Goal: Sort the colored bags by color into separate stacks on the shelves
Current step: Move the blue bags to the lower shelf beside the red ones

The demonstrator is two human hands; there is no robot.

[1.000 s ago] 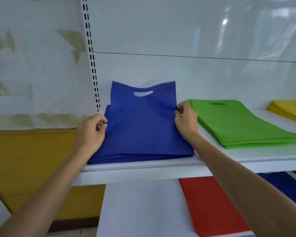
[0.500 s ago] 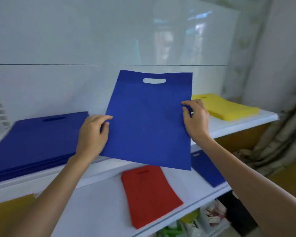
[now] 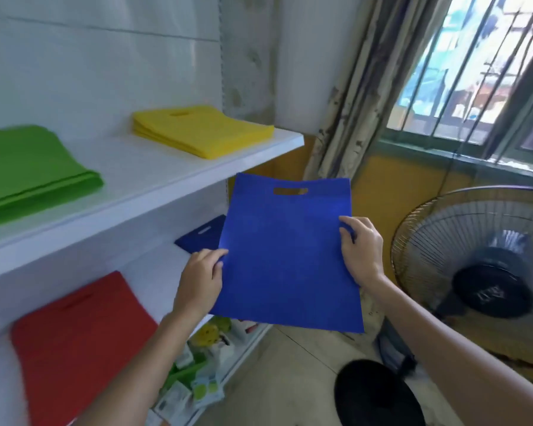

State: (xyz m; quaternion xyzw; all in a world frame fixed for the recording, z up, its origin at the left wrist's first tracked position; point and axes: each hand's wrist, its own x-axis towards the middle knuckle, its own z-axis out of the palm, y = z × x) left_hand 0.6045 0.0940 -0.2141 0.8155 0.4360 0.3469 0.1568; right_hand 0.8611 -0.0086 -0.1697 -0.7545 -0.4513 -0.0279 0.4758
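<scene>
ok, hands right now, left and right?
Left hand: pinching the left edge of the blue bag.
Right hand: gripping the same bag's right edge.

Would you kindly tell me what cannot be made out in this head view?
Head view:
The lower-shelf blue bag: mostly hidden behind the held blue bag; one or a stack, unclear.
The green stack: cut off by the left edge.
The red bag: blurred, layers uncountable.
The packets at the bottom: blurred, labels unreadable.

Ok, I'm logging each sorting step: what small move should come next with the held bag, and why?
Probably swing the held blue bag left and down onto the other blue bag on the lower shelf: left hand and right hand pinch its sides, colours match.
</scene>
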